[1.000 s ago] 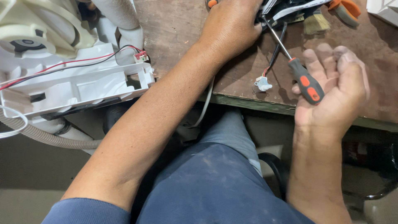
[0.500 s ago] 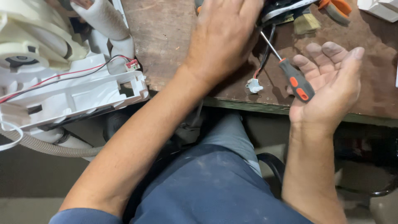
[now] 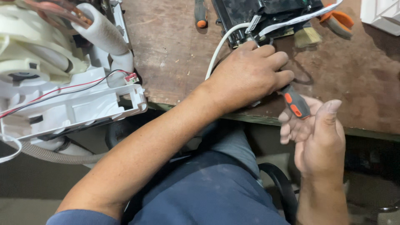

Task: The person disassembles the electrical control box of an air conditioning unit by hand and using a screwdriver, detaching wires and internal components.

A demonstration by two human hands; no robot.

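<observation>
A screwdriver with a black and orange handle [image 3: 295, 104] lies across the fingers of my right hand [image 3: 318, 137], which is palm up just off the front edge of the wooden workbench [image 3: 175, 50], thumb raised. My left hand [image 3: 246, 77] reaches across and curls its fingers over the upper end of the handle, hiding the shaft. Just beyond my left hand sits a black device [image 3: 258, 12] with a white cable [image 3: 216, 54] running from it.
A white plastic appliance body [image 3: 62, 104] with red and black wires and a red connector [image 3: 132, 78] overhangs the bench at left. Orange-handled pliers [image 3: 337, 21], a small brush [image 3: 306, 37], another screwdriver [image 3: 201, 14] and a white moulded part [image 3: 381, 14] lie at the back.
My left hand has drawn back from the black device toward the bench edge and closed over the screwdriver. My right hand has dropped lower, below the edge.
</observation>
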